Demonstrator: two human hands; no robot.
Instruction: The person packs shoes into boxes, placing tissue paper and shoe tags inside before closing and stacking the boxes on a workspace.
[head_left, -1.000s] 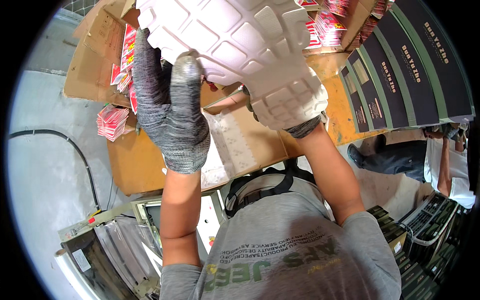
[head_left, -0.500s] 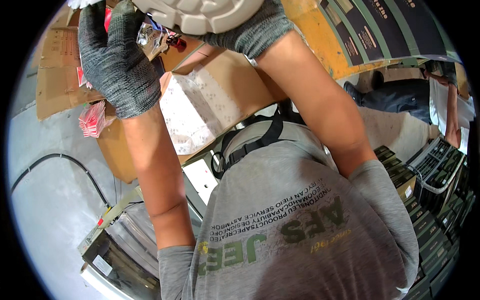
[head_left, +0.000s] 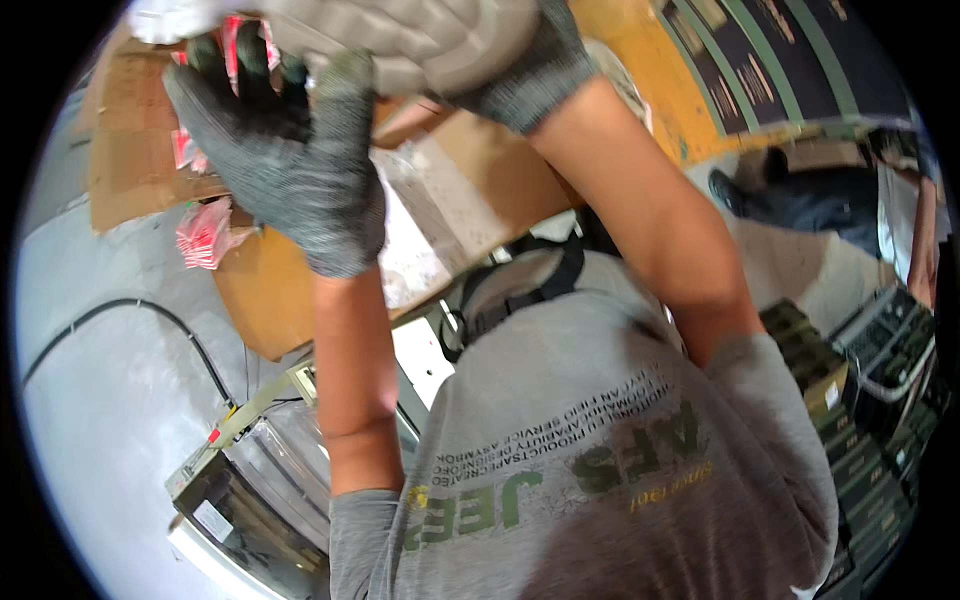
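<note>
A pale moulded tray (head_left: 420, 40), ribbed and padded-looking, sits at the very top of the view, raised close in front of the person's head and cut off by the upper rim. Both gloved hands are on it. The left hand (head_left: 285, 170), in a dark grey knit glove, is lifted high with its back toward us, fingers (head_left: 235, 60) reaching up and curling over the tray's near edge, so its grip is clamped on the tray. Red-and-white packets (head_left: 245, 40) show between those fingers, though I cannot tell whether the hand holds them too. The right hand (head_left: 530, 70), in a lighter grey glove, is pressed against the tray's right underside; its fingers are hidden behind the tray, so I cannot tell how its grip stands. Both bare forearms rise steeply from a grey printed shirt (head_left: 590, 480), elbows bent.

Behind the arms lie flattened brown cardboard boxes (head_left: 260, 290), with a pink-red packet (head_left: 205, 235) loose on one. A black cable (head_left: 130, 315) curves over the grey floor (head_left: 100, 420) at left. Dark stacked cartons (head_left: 860, 440) stand at right, and another person (head_left: 850, 200) sits far right.
</note>
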